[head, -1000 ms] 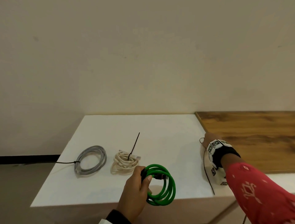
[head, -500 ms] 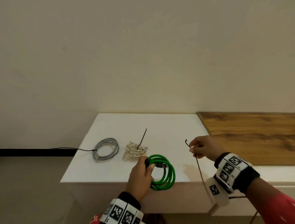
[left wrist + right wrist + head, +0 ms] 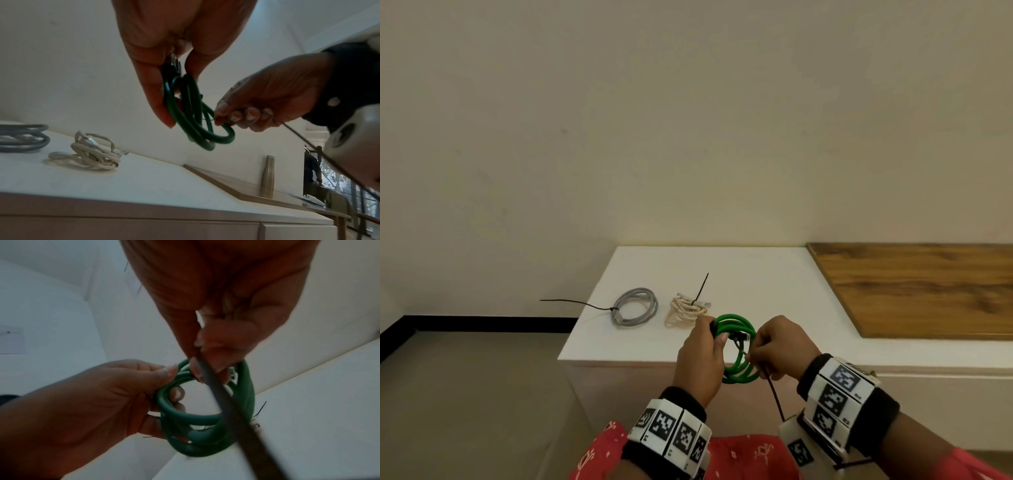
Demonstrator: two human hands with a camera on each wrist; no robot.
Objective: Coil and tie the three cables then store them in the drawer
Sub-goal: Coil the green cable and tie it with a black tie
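My left hand (image 3: 702,353) grips the coiled green cable (image 3: 739,370) at its left side, lifted off the white cabinet top (image 3: 756,284) near the front edge. My right hand (image 3: 774,349) pinches a thin black cable tie (image 3: 775,397) right at the coil; its tail hangs down toward my wrist. In the wrist views the green cable (image 3: 193,113) (image 3: 205,431) sits between both hands, the cable tie (image 3: 226,402) (image 3: 308,142) running past it. A grey coiled cable (image 3: 635,308) and a cream coiled cable (image 3: 686,310), each with a black tie, lie on the top.
A wooden board (image 3: 921,287) covers the surface to the right. The cabinet front (image 3: 123,227) shows drawer seams below the top. A tall beige bottle (image 3: 268,177) stands on the wood far right. Wall behind, floor to the left.
My right hand carried the black tie from the right over to the green coil. My left hand lifted the coil toward me. The head view shifted back and left.
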